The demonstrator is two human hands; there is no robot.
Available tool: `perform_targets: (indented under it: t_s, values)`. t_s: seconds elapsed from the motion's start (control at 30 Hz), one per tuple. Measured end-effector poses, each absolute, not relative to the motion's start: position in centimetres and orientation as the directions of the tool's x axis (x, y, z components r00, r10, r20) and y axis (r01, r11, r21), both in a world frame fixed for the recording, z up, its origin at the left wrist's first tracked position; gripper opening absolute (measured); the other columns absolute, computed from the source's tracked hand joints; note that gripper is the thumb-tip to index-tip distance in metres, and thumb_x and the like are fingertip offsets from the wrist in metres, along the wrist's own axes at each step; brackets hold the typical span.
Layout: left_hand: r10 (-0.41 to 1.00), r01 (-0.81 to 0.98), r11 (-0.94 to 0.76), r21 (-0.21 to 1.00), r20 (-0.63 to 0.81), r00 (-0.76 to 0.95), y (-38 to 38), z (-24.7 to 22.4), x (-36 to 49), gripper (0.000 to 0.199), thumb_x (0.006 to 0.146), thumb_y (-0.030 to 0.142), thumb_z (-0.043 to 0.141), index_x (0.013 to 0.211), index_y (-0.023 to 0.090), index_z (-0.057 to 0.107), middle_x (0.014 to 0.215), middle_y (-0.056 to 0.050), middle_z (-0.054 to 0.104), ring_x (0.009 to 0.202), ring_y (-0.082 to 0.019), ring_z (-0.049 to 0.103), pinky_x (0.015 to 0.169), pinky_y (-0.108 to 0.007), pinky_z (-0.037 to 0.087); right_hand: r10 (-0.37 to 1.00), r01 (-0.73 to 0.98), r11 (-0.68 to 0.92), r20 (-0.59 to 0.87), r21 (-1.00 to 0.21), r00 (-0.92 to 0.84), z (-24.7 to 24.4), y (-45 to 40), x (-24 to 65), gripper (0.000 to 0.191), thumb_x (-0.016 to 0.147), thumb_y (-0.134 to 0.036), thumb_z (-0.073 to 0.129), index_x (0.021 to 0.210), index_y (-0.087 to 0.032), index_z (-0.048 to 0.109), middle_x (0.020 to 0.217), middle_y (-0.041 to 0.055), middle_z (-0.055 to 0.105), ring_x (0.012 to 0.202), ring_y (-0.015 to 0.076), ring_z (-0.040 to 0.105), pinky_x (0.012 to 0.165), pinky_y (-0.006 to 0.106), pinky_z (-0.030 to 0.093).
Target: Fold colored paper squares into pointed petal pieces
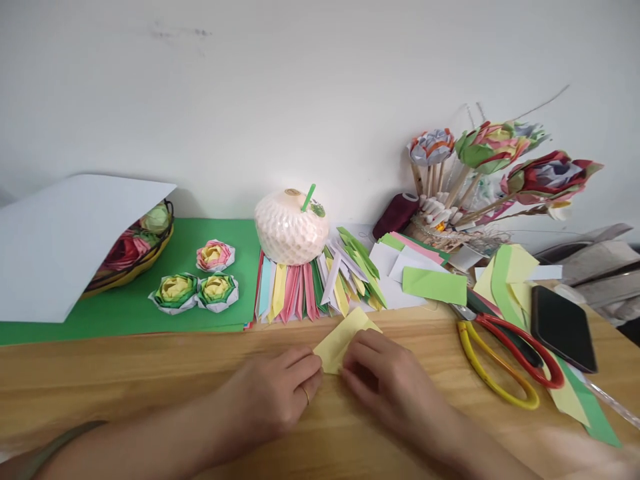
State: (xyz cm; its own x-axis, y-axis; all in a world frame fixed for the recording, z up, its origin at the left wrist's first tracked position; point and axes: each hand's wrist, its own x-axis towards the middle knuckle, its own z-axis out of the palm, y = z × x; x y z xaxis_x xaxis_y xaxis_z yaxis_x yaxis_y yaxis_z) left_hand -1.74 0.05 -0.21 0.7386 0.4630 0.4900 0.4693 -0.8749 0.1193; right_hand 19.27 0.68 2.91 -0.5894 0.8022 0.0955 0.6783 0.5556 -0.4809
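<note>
A small sheet of yellow paper (345,339) lies slanted on the wooden table between my two hands, with what looks like a crease along it. My left hand (283,387), a ring on one finger, has its fingers closed on the paper's left corner. At the opposite side, my right hand (387,377) curls its fingers over the right edge; its fingertips are partly hidden. Just behind the sheet lie folded paper strips (295,290) in pink, yellow, green and lilac.
Scissors (505,353) with red and yellow handles lie right, beside a phone (563,327) and paper scraps (435,285). A white textured ornament (293,227) stands at the back. Paper lotus flowers (217,292) sit on green card (200,230), near a basket (167,233).
</note>
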Motion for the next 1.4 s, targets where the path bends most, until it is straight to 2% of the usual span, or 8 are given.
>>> perform_targets:
  t_s: [0.1,0.33,0.6,0.73,0.87,1.07,1.23,1.4]
  values:
    - [0.428,0.455,-0.888,0.072,0.495,0.757,0.1,0.4,-1.8,0.038,0.098,0.010,0.026,0.085,0.009,0.062,0.084,-0.008,0.065,0.077,-0.016,0.061,0.068,-0.029,0.058,0.823,0.708,0.523,0.067,-0.474,-0.564,2.9,0.9,19.0,0.017,0.083,-0.009,0.049,0.069,-0.018,0.049,0.072,0.0021,0.055,0.066,0.0146,0.050,0.058,0.024,0.036]
    - [0.451,0.465,-0.880,0.095,0.472,0.757,-0.1,0.2,-1.7,0.037,0.097,0.009,0.028,0.084,0.008,0.062,0.084,-0.009,0.064,0.076,-0.019,0.061,0.064,-0.032,0.058,0.828,0.733,0.513,0.032,-0.446,-0.560,2.5,1.3,18.9,0.015,0.081,-0.008,0.048,0.069,-0.018,0.049,0.071,0.0024,0.056,0.064,0.0150,0.050,0.056,0.025,0.034]
    - [0.495,0.507,-0.855,0.105,0.456,0.740,-0.4,-0.6,-1.2,0.028,0.099,0.013,0.030,0.104,0.010,0.057,0.082,-0.007,0.061,0.078,-0.018,0.060,0.067,-0.029,0.055,0.817,0.719,0.531,0.047,-0.448,-0.574,2.2,1.3,19.2,0.015,0.081,-0.009,0.048,0.069,-0.018,0.049,0.070,0.0028,0.056,0.062,0.0153,0.050,0.055,0.025,0.032]
    - [0.613,0.594,-0.781,0.192,0.412,0.674,-0.8,-1.9,-0.8,0.021,0.099,0.020,0.036,0.092,0.016,0.055,0.083,-0.003,0.059,0.077,-0.014,0.059,0.065,-0.023,0.051,0.812,0.719,0.544,0.055,-0.433,-0.582,2.0,1.3,19.2,0.014,0.081,-0.009,0.047,0.070,-0.018,0.048,0.070,0.0024,0.055,0.062,0.0155,0.049,0.055,0.026,0.032]
    - [0.647,0.609,-0.757,0.236,0.395,0.652,-0.9,-1.7,-0.6,0.025,0.100,0.020,0.033,0.084,0.016,0.053,0.082,-0.002,0.059,0.072,-0.013,0.058,0.061,-0.022,0.049,0.811,0.715,0.538,0.043,-0.447,-0.583,1.9,1.5,19.5,0.010,0.082,-0.010,0.050,0.077,-0.018,0.048,0.074,0.0020,0.055,0.063,0.0147,0.049,0.055,0.025,0.033]
    - [0.556,0.574,-0.809,0.126,0.479,0.679,-0.3,-0.7,-0.9,0.025,0.098,0.015,0.035,0.082,0.014,0.055,0.082,-0.004,0.060,0.074,-0.016,0.058,0.059,-0.026,0.049,0.633,0.547,0.731,0.106,-0.408,-0.767,2.7,1.8,20.7,0.020,0.090,-0.011,0.041,0.089,-0.020,0.059,0.079,0.0030,0.056,0.069,0.0156,0.049,0.058,0.026,0.034]
    - [0.503,0.623,-0.781,-0.041,0.550,0.666,0.6,-0.3,-1.4,0.021,0.095,0.015,0.040,0.088,0.014,0.060,0.089,-0.009,0.061,0.087,-0.023,0.058,0.072,-0.038,0.051,0.561,0.481,0.750,0.050,-0.454,-0.827,3.7,1.1,20.3,0.027,0.082,-0.008,0.044,0.103,-0.017,0.060,0.089,0.0074,0.059,0.081,0.0202,0.050,0.071,0.033,0.041]
    - [0.547,0.591,-0.804,0.067,0.474,0.690,0.5,-0.8,-1.4,0.026,0.099,0.015,0.034,0.097,0.013,0.060,0.089,-0.006,0.062,0.086,-0.017,0.058,0.073,-0.030,0.051,0.625,0.563,0.695,-0.010,-0.447,-0.780,3.7,0.2,19.1,0.022,0.085,-0.009,0.047,0.098,-0.019,0.061,0.085,0.0052,0.059,0.078,0.0179,0.052,0.067,0.028,0.043]
